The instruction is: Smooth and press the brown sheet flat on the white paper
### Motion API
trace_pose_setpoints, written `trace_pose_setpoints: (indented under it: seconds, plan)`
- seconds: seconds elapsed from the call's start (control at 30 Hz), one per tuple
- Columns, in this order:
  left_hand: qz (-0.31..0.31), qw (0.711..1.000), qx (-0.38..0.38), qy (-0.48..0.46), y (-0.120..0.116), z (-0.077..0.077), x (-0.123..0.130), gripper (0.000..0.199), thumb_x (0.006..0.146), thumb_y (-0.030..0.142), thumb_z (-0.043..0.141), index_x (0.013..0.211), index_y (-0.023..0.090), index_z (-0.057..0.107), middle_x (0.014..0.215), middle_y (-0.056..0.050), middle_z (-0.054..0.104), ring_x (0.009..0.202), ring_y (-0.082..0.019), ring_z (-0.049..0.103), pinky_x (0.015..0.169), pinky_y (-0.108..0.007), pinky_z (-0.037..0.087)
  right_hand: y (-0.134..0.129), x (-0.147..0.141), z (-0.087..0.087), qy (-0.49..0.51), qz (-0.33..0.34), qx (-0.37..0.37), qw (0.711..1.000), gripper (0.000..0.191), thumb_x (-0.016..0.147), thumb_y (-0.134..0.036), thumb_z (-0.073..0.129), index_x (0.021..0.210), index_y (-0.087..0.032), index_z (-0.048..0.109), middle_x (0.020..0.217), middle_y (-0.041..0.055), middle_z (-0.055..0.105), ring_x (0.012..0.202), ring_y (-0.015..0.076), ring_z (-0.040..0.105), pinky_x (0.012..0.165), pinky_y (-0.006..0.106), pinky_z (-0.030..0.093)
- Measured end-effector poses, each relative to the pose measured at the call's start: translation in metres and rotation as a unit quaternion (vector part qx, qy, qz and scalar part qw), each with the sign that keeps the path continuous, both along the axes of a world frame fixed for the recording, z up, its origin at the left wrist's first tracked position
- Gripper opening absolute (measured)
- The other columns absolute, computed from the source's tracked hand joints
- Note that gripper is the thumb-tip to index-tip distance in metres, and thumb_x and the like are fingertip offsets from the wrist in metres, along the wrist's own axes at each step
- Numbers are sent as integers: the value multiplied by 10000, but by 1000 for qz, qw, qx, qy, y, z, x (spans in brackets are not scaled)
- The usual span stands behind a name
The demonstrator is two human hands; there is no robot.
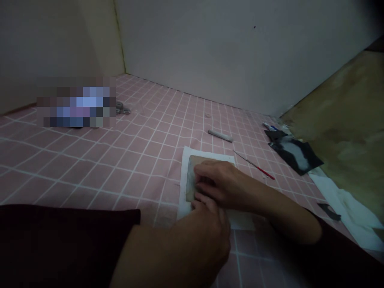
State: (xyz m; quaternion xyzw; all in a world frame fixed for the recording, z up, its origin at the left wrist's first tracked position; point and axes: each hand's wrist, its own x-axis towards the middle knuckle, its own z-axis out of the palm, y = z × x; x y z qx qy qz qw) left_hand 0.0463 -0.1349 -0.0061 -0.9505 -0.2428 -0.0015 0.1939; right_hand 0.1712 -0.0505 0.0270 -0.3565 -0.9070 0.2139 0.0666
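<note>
A grey-brown rectangular sheet (191,186) lies on a larger piece of white paper (183,168) in front of me. Over the sheet, my right hand (220,182) has its fingers curled and drawn together, the tips at the sheet's surface. My left hand (207,230) comes in from below and rests at the sheet's near edge, fingers bent and close to the right hand. Both hands look closed; anything small between their fingers is hidden. The hands cover much of the sheet's right and near parts.
Beyond the paper lie a grey tube-like stick (220,136) and a thin red-handled tool (258,167). Dark sheets with a whitish patch (297,154) and white tissue (345,204) are at right. Scissors (122,108) lie far left by a blurred-out object, on pink checked cloth (135,160).
</note>
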Motion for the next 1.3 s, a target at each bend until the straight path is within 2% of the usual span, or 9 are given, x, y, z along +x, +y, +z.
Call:
trace_pose_setpoints:
  seconds: [0.2,0.33,0.43,0.53,0.67,0.83,1.03,1.2,1.3]
  plan:
    - [53,999,4,-10,-3,-5,4,532,852,497,444,1113,66,614,997,-218,647,860,-362,620,624,-445,461,1,0,-4,41,15,23,999,115,794,-66,515,737,-164,496,742,-17,500,680,91,435,637,224,331]
    - [40,999,12,-17,-2,-6,3,563,838,518,474,1121,52,614,1022,-244,643,873,-365,620,619,-425,463,1,1,0,9,16,-15,1000,148,780,-69,541,690,-171,481,662,-40,482,630,87,418,612,227,315]
    - [40,999,4,-17,-2,-6,3,553,830,529,495,1116,74,627,993,-220,657,836,-347,631,618,-430,471,0,-2,-2,37,2,3,999,117,783,-75,534,726,-171,500,713,-26,507,663,95,434,642,232,331]
    - [48,999,-2,-20,-2,-5,4,525,839,515,495,1123,95,632,978,-196,664,818,-340,635,620,-441,477,1,-5,-4,61,8,9,998,105,792,-72,516,764,-172,513,759,-11,522,704,104,444,664,235,342]
    - [49,999,5,-20,-3,-1,4,513,850,496,485,1111,82,639,987,-211,663,859,-359,632,591,-416,477,1,-2,-1,19,12,-19,1000,147,775,-67,539,697,-176,478,677,-35,487,642,94,415,619,229,319]
    - [62,998,-11,-13,-4,0,5,496,855,477,487,1110,78,634,971,-211,660,842,-343,636,601,-428,483,2,-3,-2,49,8,21,999,117,792,-63,512,748,-169,492,749,-16,502,690,96,433,653,225,335]
    - [43,999,-12,-10,-4,2,4,428,876,411,468,1107,93,636,1055,-217,650,912,-359,628,634,-436,489,1,0,1,13,4,-16,1000,163,784,-77,534,685,-175,450,679,-41,466,614,82,401,591,221,303]
    - [53,998,-35,-8,-3,5,3,411,876,404,463,1079,95,644,984,-202,663,859,-350,638,591,-423,488,2,-4,-4,59,9,23,998,120,813,-66,468,767,-177,478,774,-9,500,702,102,434,660,230,335]
    - [46,998,-32,-10,-3,5,3,432,867,428,472,1094,100,638,1028,-209,655,897,-365,630,621,-438,492,2,-1,0,23,20,4,1000,152,792,-63,478,707,-182,435,719,-23,476,648,96,401,613,232,306]
